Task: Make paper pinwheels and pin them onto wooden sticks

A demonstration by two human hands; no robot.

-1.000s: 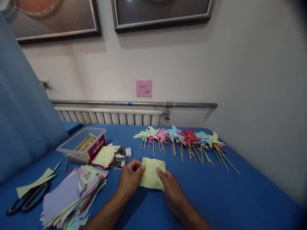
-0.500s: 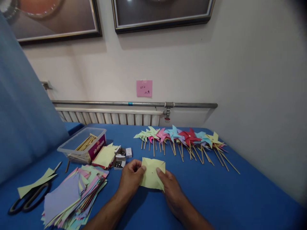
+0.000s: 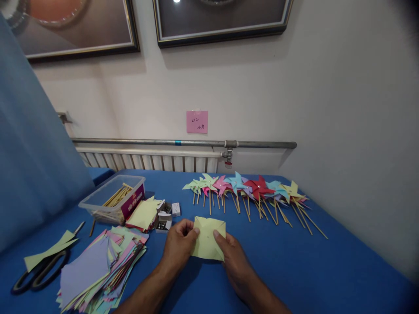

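Between my two hands is a square of pale yellow-green paper (image 3: 208,246), with a small dark dot at its middle and slits running in from its upper corners. My left hand (image 3: 179,242) pinches its left edge, thumb on top. On the right edge, my right hand (image 3: 235,257) grips the sheet with its thumb pressed on the face. The fingers behind the paper are hidden. Left of my left hand stand small open boxes of metal pins (image 3: 163,225). A pile of coloured paper squares (image 3: 87,270) lies at the lower left.
Finished paper pinwheels (image 3: 259,186) on sticks lie in a row along the back. A clear plastic box (image 3: 88,201) of sticks stands at the left, near a yellow paper stack (image 3: 144,213). Black-handled scissors (image 3: 49,269) lie under a paper strip (image 3: 49,250). A wall and radiator (image 3: 157,162) are behind.
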